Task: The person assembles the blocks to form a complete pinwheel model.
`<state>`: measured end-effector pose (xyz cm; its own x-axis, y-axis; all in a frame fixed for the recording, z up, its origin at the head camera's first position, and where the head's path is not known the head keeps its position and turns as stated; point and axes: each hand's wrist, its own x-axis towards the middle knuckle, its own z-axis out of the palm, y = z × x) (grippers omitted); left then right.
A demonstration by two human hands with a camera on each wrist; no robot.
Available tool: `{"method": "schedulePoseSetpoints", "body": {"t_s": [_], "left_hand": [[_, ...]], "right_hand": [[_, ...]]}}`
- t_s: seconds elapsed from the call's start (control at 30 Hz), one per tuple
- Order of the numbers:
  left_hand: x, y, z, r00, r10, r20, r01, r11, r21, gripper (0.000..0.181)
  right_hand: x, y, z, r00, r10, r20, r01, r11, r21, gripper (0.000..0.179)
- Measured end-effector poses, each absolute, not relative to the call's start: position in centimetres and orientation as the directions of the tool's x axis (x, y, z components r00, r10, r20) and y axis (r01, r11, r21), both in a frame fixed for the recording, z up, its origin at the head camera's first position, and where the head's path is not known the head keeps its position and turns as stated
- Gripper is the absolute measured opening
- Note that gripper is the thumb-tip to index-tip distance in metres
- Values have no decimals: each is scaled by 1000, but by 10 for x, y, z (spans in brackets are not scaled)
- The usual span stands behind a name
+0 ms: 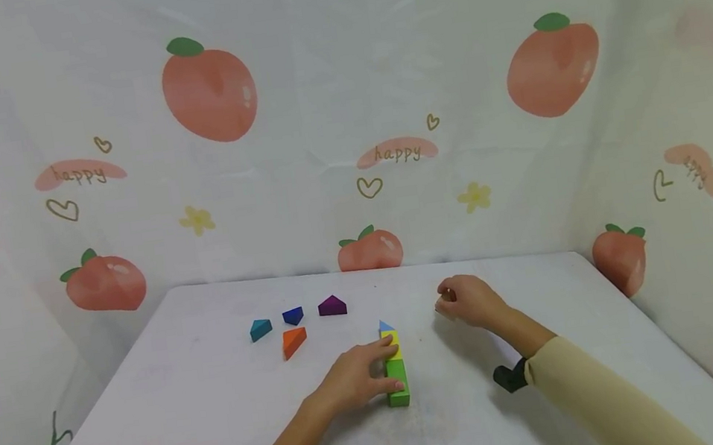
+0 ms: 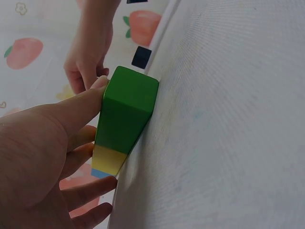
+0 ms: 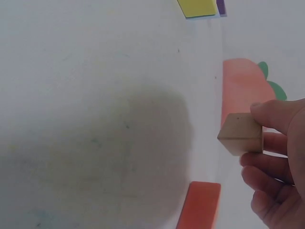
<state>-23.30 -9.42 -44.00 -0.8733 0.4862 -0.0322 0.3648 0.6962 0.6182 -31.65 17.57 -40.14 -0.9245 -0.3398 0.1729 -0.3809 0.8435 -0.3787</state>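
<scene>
A green block [image 1: 398, 373], a yellow block [image 1: 393, 336] and a light blue triangular block [image 1: 386, 325] lie in a line pointing away from me. My left hand [image 1: 354, 375] reaches in from the left, thumb on the green block and fingertips on the yellow one, fingers spread along the line. In the left wrist view the green block [image 2: 128, 102] stands nearest, the blue piece farthest. To the right, my right hand [image 1: 470, 301] pinches a tan, wood-coloured block [image 3: 242, 133] between thumb and fingers, raised above the table; the head view mostly hides it.
Left of the line lie a teal [image 1: 261, 330], a blue [image 1: 293, 316], an orange [image 1: 294, 342] and a purple triangular block [image 1: 332, 307]. A red block [image 3: 200, 205] shows low in the right wrist view. Fruit-printed cloth walls surround the white table [image 1: 203, 393].
</scene>
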Motion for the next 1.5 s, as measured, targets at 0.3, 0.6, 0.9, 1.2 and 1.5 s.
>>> {"method": "schedulePoseSetpoints", "body": {"t_s": [0.3, 0.6, 0.9, 1.2, 1.5], "left_hand": [[-232, -92, -440, -883, 468, -41, 349, 712, 610, 64], [-234, -92, -441, -883, 468, -37, 353, 715, 603, 64], [-232, -92, -440, -883, 469, -29, 356, 707, 611, 64], [-234, -92, -442, -879, 476, -23, 365, 703, 611, 64], [-234, -92, -441, -877, 480, -25, 371, 710, 598, 65]], "right_hand": [[-324, 159, -397, -937, -318, 143, -349, 859, -375, 26], [-333, 144, -398, -933, -328, 147, -359, 854, -376, 26], [-339, 129, -404, -933, -342, 111, -357, 843, -403, 26], [-342, 116, -414, -932, -352, 84, -356, 848, -393, 26], [-340, 106, -421, -930, -365, 54, -356, 851, -385, 25]]}}
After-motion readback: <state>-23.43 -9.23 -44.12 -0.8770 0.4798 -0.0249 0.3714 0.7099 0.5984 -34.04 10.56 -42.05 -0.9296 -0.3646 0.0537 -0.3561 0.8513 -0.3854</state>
